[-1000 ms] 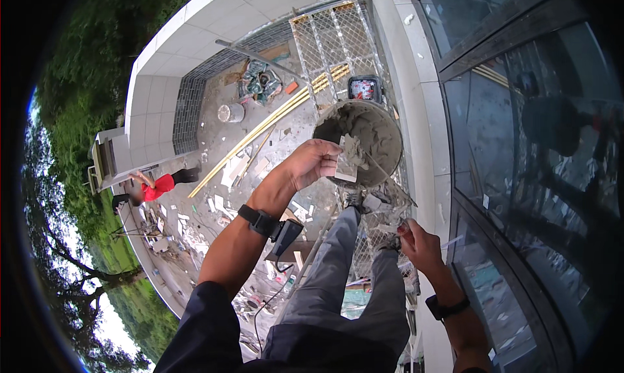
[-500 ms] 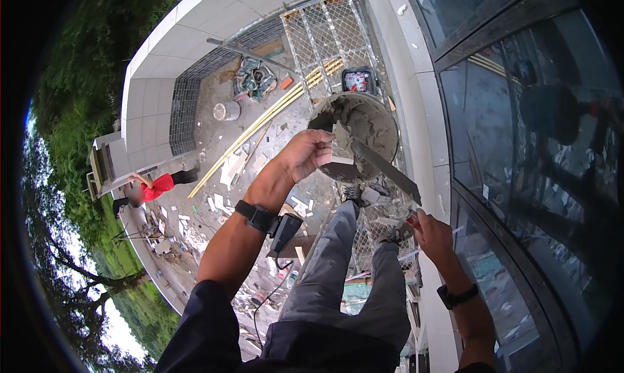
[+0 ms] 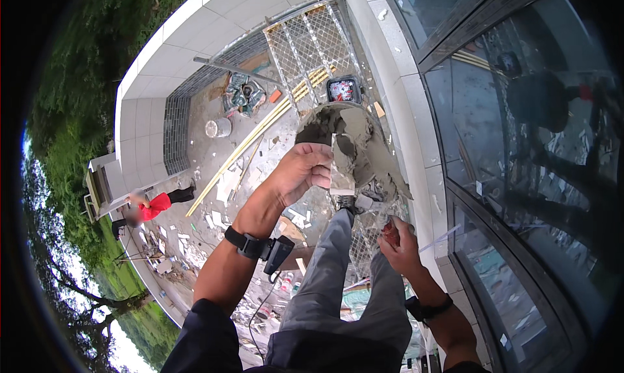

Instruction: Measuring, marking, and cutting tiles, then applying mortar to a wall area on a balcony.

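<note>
My left hand [image 3: 300, 173] grips a narrow, pale tile piece [image 3: 343, 186] by its left edge, fingers closed on it. Grey mortar covers much of the tile's upper face. In my right hand [image 3: 404, 251], the fingers are wrapped round the reddish-brown handle of a trowel [image 3: 390, 232]. Its blade, pointing away from me, is loaded with mortar and blends into what lies behind it. Beyond both hands stands a round bucket [image 3: 305, 121] of wet grey mortar [image 3: 361, 129], partly hidden by the tile and the trowel load.
My feet are on a metal mesh platform [image 3: 364, 246]. A black tub [image 3: 343, 89] sits beyond the bucket. Glass windows [image 3: 500, 139] run along the right. Below left lie yellow poles [image 3: 260, 129], a white bucket [image 3: 218, 127] and scattered tile scraps. A person in red [image 3: 156, 207] is farther left.
The trowel has swung round from pointing up-left over the bucket to pointing away, now carrying mortar. My right hand moved left and slightly down. The tile turned more upright, its mortar-covered face showing.
</note>
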### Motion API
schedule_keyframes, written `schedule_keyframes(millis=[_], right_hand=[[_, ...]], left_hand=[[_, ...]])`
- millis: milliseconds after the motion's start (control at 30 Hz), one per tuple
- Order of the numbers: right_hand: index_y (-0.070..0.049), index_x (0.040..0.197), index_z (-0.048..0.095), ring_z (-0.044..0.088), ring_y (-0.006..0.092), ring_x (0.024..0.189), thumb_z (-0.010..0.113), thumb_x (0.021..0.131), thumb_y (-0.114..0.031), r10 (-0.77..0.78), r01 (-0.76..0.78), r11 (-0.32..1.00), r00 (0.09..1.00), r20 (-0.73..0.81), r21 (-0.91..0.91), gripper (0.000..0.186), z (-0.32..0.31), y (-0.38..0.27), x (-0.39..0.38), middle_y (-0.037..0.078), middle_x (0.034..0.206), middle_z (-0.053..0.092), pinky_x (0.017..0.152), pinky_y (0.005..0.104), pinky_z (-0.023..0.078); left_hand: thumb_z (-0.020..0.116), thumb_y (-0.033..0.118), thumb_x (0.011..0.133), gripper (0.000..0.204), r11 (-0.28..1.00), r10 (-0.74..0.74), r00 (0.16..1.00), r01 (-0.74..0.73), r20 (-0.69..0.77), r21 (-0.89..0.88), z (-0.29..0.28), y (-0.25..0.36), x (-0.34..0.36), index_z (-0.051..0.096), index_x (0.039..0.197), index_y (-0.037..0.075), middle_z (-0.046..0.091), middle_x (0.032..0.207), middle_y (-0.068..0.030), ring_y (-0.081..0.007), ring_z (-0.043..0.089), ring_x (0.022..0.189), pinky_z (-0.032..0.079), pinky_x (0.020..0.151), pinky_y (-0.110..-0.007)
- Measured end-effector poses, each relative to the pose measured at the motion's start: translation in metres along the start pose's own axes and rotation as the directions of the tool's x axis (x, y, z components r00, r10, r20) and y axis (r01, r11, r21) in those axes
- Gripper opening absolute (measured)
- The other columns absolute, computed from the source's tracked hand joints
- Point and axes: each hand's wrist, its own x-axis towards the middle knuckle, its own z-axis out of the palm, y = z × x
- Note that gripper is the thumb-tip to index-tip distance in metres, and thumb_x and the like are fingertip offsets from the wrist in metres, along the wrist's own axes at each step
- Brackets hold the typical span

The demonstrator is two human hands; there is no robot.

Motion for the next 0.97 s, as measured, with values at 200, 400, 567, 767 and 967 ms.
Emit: schedule_keyframes(millis=[200, 400, 567, 767, 967], right_hand=[[0.000, 0.127, 0.050, 0.068, 0.0352, 0.068, 0.070, 0.082, -0.009, -0.099, 0.076, 0.985, 0.984, -0.151, -0.153, 0.050, 0.021, 0.015, -0.003, 0.020, 0.081, 0.066, 0.062, 0.0402, 0.053], [0.003, 0.128, 0.049, 0.064, 0.0361, 0.072, 0.070, 0.081, -0.005, -0.099, 0.055, 0.982, 0.965, -0.241, -0.181, 0.052, 0.042, 0.024, -0.006, 0.021, 0.087, 0.064, 0.063, 0.0422, 0.051], [0.002, 0.125, 0.051, 0.066, 0.0393, 0.066, 0.069, 0.081, -0.005, -0.202, 0.124, 0.964, 0.919, -0.339, -0.237, 0.047, 0.047, 0.014, -0.001, 0.021, 0.078, 0.065, 0.058, 0.0417, 0.052], [0.004, 0.122, 0.052, 0.064, 0.0382, 0.064, 0.069, 0.080, -0.003, -0.183, 0.113, 0.972, 0.912, -0.366, -0.205, 0.046, 0.043, 0.012, -0.001, 0.020, 0.077, 0.063, 0.057, 0.0402, 0.050], [0.001, 0.128, 0.047, 0.064, 0.0452, 0.072, 0.072, 0.081, -0.007, -0.263, 0.186, 0.956, 0.886, -0.382, -0.227, 0.055, 0.045, 0.051, -0.010, 0.022, 0.095, 0.065, 0.062, 0.0477, 0.052]], left_hand=[[0.057, 0.003, 0.090, 0.009, 0.989, 0.030, 1.000, -0.029, 0.004, -0.144, 0.033, 0.004, 0.003, 0.060, 0.097, -0.002, 0.068, 0.083, -0.0094, -0.0169, 0.071, 0.069, 0.062, 0.065, -0.028], [0.056, 0.004, 0.091, 0.007, 0.981, 0.041, 0.999, -0.047, -0.035, -0.190, 0.055, 0.000, 0.017, 0.059, 0.094, -0.001, 0.066, 0.081, -0.0092, -0.0166, 0.069, 0.067, 0.061, 0.063, -0.028], [0.054, 0.003, 0.092, 0.006, 0.982, 0.077, 0.994, -0.088, -0.072, -0.168, 0.073, 0.010, 0.018, 0.059, 0.089, 0.000, 0.063, 0.078, -0.0071, -0.0156, 0.067, 0.066, 0.060, 0.062, -0.028], [0.051, 0.004, 0.093, 0.010, 0.981, 0.110, 0.993, -0.116, -0.043, -0.158, 0.089, 0.022, 0.016, 0.058, 0.086, 0.001, 0.062, 0.080, -0.0074, -0.0175, 0.068, 0.070, 0.061, 0.065, -0.029], [0.049, 0.004, 0.093, 0.011, 0.980, 0.110, 0.991, -0.121, -0.073, -0.161, 0.099, 0.028, 0.017, 0.058, 0.089, -0.002, 0.065, 0.086, -0.0120, -0.0240, 0.071, 0.079, 0.062, 0.070, -0.031]])
